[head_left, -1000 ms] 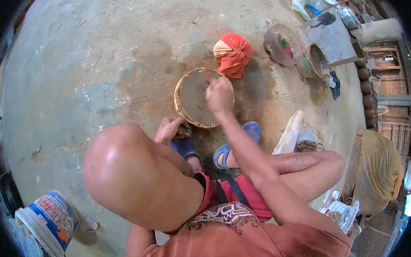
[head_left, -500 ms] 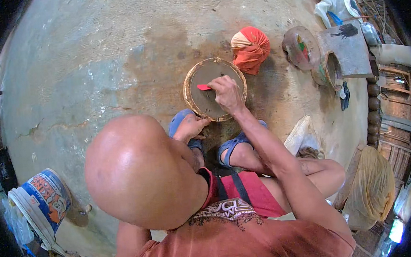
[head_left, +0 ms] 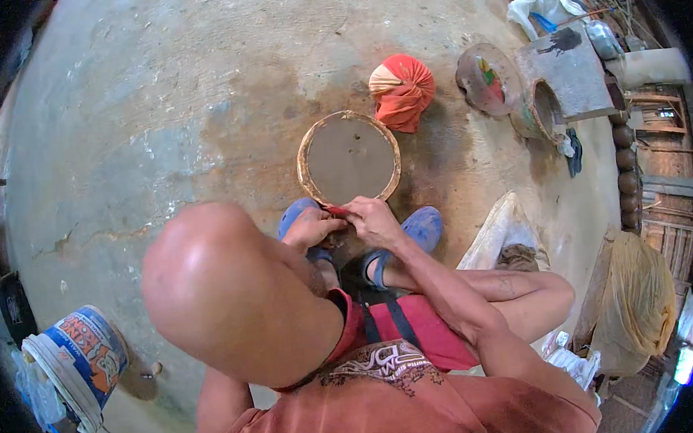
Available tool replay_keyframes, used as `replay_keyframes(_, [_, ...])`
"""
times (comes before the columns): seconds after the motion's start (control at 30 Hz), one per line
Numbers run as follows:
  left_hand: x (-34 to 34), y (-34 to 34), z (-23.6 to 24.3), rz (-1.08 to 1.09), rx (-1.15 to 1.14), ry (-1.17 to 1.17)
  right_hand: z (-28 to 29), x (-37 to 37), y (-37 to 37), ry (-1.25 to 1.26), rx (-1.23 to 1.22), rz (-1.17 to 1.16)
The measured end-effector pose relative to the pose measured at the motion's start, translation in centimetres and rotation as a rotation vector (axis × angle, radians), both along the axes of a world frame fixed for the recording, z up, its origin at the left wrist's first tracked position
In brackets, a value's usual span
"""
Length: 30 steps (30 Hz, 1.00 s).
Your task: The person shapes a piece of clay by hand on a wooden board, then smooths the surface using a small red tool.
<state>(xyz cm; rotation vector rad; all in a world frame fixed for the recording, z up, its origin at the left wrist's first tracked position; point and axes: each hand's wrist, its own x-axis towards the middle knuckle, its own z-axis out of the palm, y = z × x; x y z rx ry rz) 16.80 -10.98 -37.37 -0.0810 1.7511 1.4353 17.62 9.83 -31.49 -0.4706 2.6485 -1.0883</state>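
Note:
My right hand point(head_left: 374, 221) is closed on a small, flat red scraper point(head_left: 335, 211), at the near rim of a round basin point(head_left: 304, 163). Smooth grey wet mud point(head_left: 347, 165) fills the basin, with a small dark dent in it. Right beside the scraper is my left hand point(head_left: 309, 227), its fingers curled; whatever they hold is hidden. Both hands are low between my legs, over my blue clogs point(head_left: 422, 228).
A red and cream cloth bundle point(head_left: 404, 94) sits beyond the basin. Farther right stand a round stained vessel point(head_left: 490, 79), an open pot point(head_left: 546, 113) and a grey slab point(head_left: 568, 72). A whitish sack point(head_left: 498, 227) lies right of my feet; a paint bucket point(head_left: 77, 360) is at left.
My right hand has drawn the red scraper back from over the mud to the near rim, beside my left hand. The mud's surface now looks smoother.

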Motion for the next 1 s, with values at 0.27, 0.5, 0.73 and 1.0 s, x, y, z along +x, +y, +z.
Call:
replay_keyframes(0.27, [-0.2, -1.5, 1.3, 0.270, 0.302, -0.299, 2.6, -6.1, 1.6, -0.120, -0.140, -0.250])
replay_keyframes(0.5, [-0.3, -0.2, 0.9, 0.343, 0.282, -0.316, -1.3, -13.4, 4.1, 0.484, 0.277, -0.278])
replay_keyframes(0.73, [-0.3, -0.7, -0.1, 0.200, 0.164, -0.245, -2.7, -7.8, 1.7, 0.511, 0.262, -0.094])
replay_keyframes(1.0, [-0.8, -0.1, -1.4, 0.125, 0.001, -0.039, -1.7, 0.9, -1.9, 0.274, 0.129, -0.212])
